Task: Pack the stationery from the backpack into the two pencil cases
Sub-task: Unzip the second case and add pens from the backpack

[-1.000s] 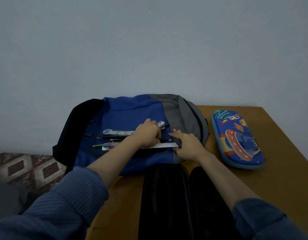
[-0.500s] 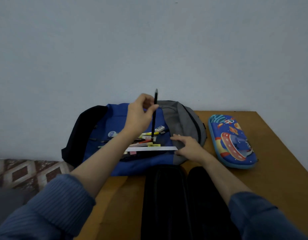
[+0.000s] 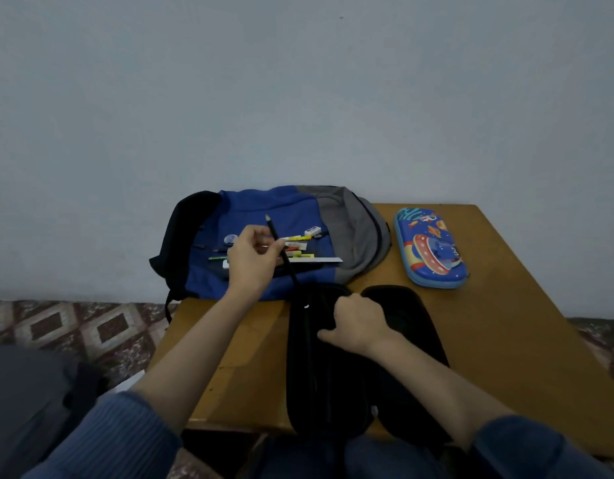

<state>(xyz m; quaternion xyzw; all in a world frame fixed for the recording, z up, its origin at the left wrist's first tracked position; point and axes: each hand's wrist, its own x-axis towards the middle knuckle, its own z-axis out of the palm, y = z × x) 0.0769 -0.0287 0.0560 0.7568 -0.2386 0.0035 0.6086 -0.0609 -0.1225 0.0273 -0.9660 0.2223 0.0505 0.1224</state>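
The backpack [image 3: 264, 205] is blue, grey and black. One pencil case [image 3: 319, 385] is black, the other pencil case [image 3: 431, 248] blue with cartoons.

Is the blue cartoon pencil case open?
No, the blue cartoon pencil case lies zipped shut on the table, to the right of the backpack.

There was one backpack [image 3: 284, 209], one black pencil case [image 3: 319, 375], one blue pencil case [image 3: 431, 248], one ruler [image 3: 319, 260], one white eraser [image 3: 312, 231] and one black pencil [image 3: 289, 267].
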